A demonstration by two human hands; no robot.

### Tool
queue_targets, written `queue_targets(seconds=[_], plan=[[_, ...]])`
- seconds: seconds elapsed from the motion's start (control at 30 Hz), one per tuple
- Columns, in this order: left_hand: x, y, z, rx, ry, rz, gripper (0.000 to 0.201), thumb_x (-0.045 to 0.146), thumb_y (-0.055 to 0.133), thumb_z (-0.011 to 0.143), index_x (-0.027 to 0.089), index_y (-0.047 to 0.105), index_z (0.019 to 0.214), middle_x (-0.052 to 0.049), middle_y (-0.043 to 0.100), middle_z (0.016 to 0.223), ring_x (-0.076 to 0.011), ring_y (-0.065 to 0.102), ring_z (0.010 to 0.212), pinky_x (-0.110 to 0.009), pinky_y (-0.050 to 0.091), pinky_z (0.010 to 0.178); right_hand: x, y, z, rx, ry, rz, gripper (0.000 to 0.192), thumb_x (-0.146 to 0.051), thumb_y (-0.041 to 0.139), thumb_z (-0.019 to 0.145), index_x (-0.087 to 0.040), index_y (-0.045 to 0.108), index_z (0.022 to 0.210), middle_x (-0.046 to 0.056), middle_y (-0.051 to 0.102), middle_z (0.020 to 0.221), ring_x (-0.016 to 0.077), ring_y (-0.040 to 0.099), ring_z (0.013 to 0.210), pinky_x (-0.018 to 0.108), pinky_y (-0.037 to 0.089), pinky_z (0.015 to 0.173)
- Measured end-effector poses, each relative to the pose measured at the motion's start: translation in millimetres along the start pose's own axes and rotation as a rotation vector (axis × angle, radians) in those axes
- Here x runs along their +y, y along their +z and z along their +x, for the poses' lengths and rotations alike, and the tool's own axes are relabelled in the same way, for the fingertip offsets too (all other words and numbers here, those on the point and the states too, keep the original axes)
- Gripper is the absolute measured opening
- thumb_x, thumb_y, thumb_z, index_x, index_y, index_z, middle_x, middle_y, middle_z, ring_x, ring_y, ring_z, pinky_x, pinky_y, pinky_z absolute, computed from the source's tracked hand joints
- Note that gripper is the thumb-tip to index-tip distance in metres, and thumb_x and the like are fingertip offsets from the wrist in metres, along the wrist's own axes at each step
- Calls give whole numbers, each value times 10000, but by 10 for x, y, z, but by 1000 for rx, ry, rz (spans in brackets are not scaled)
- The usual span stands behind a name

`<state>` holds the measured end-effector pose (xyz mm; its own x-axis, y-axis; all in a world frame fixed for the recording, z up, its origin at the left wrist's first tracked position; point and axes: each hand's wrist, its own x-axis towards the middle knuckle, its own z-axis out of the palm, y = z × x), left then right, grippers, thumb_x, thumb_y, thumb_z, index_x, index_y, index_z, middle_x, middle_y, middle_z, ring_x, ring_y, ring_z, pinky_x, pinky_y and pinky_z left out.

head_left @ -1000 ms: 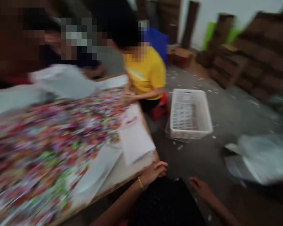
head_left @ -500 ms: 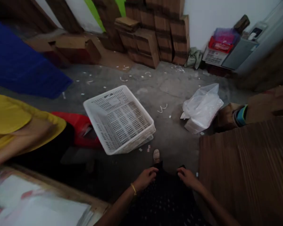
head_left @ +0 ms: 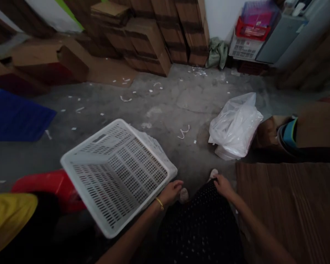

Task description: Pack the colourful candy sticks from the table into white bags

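Now nearer than before, the white crate (head_left: 121,172) sits just beside the loosely curled, empty left hand (head_left: 171,192), seemingly within its reach, while the right hand (head_left: 224,187) pinches dark dotted cloth (head_left: 200,231).

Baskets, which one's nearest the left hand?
The big white basket on the floor; the red basket and white crate are far back by the wall.

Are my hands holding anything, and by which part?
Your right hand seems to pinch the black dotted garment by its edge; your left hand holds nothing visible.
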<state>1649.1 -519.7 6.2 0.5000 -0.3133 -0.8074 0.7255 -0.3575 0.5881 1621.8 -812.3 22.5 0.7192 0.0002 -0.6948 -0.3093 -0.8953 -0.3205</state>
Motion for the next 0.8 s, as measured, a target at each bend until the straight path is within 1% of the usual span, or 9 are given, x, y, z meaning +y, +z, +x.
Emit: queue_targets(seconds=[0.1, 0.2, 0.27, 0.33, 0.4, 0.47, 0.53, 0.63, 0.8], plan=[[261, 0, 414, 58, -8, -29, 549, 517, 599, 662, 128, 620, 1048, -80, 658, 968, -187, 599, 824, -328, 497, 811, 182, -500, 974, 33, -35, -133, 514, -109, 416, 843, -84, 476, 1353, 185, 453, 1417, 261, 420, 1307, 365, 323, 1076], [287, 33, 732, 153, -62, -11, 576, 582, 582, 654, 156, 640, 1039, -94, 659, 1090, -243, 609, 963, -361, 496, 873, 479, -942, 2054, 1, -97, -279, 585, -78, 397, 847, -99, 380, 1431, 169, 244, 1545, 289, 180, 1434, 455, 144, 1146], [259, 115, 899, 206, -168, 68, 524, 574, 567, 659, 181, 668, 991, -87, 675, 1097, -271, 609, 1014, -382, 475, 928, 749, -1180, 2695, -70, -130, -358, 599, -87, 429, 845, -137, 377, 1439, 139, 236, 1554, 275, 100, 1454, 484, 28, 1155], [307, 270, 1069, 185, -277, 159, 452, 521, 541, 687, 185, 686, 953, -87, 697, 1058, -278, 618, 1023, -383, 450, 969, 1086, -1404, 3159, -163, -120, -421, 593, -98, 497, 817, -140, 433, 1406, 159, 396, 1473, 278, 195, 1434, 490, -18, 1150], [491, 485, 1285, 95, -342, 234, 416, 446, 514, 724, 162, 688, 973, -101, 705, 1041, -275, 629, 1014, -378, 444, 974, 1472, -1660, 3373, -257, -62, -470, 544, -89, 543, 781, -97, 524, 1324, 205, 597, 1260, 309, 422, 1313, 519, 27, 1140], [803, 727, 1568, 11, -340, 281, 408, 376, 498, 755, 137, 676, 1033, -113, 693, 1090, -263, 623, 1048, -365, 434, 985, 1865, -1977, 3315, -333, 8, -500, 436, -74, 542, 768, -61, 615, 1197, 226, 688, 1030, 324, 598, 1102, 554, 173, 1094], [1192, 956, 1899, -19, -297, 304, 393, 332, 496, 775, 140, 667, 1073, -108, 674, 1147, -245, 608, 1087, -344, 415, 1010, 2218, -2336, 3027, -380, 53, -500, 371, -68, 507, 780, -73, 656, 1120, 237, 696, 952, 329, 655, 966, 537, 358, 967], [1811, 1217, 2423, -35, -224, 274, 375, 330, 518, 803, 155, 657, 1104, -103, 669, 1131, -227, 602, 1074, -332, 413, 1009, 2616, -2812, 2354, -382, 48, -450, 515, -66, 431, 814, -186, 566, 1297, 193, 705, 951, 305, 673, 887, 473, 455, 834], [2839, 1546, 3373, 62, -348, -119, 691, 550, 528, 839, 240, 351, 1431, -155, 522, 1290, -217, 610, 944, -318, 512, 730, 3005, -3104, 1276, -96, -20, -199, 554, -96, 423, 734, -253, 625, 1225, 126, 703, 975, 294, 644, 908, 448, 479, 819]])
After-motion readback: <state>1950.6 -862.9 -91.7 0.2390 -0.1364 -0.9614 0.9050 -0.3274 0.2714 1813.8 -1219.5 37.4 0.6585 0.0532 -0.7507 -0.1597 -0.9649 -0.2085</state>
